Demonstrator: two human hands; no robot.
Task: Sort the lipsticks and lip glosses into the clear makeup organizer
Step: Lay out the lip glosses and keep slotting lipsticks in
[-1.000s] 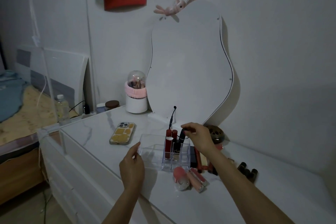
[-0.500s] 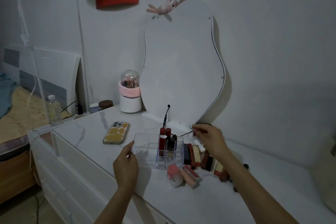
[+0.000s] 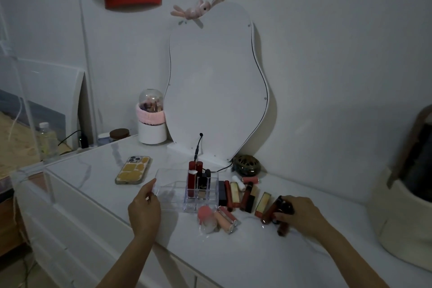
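Clear makeup organizer [image 3: 171,190] sits on white marble-look tabletop [image 3: 245,248], front of wavy mirror [image 3: 215,86]. L hand [image 3: 145,209] steadies organizer's near-left corner; fingers curled, thumb + index touching the clear rim. R hand [image 3: 298,214] is down on tabletop at right end of the loose pile, fingers closed around a dark brown-red tube [image 3: 271,211]; at least one more dark tube under the palm, count unclear.

Organizer's right compartments hold approx 3 upright red lipsticks [image 3: 192,182] + 2 dark/black ones [image 3: 203,182]. Left open section looks bare.

Loose row of lipsticks [image 3: 236,194] lies just right of organizer, touching/near its wall: black, red, cream-gold, brown tubes side by side. A cream-gold tube [image 3: 263,203] sits apart, near R hand. Pink lip glosses [image 3: 225,218] + pink-capped round item [image 3: 205,217] lie just in front of organizer.

Phone w/ yellow case [image 3: 133,170] lies left of organizer, well apart. Dark round ornament [image 3: 246,167] at mirror base. Domed brush holder w/ pink band [image 3: 151,121] left of mirror.
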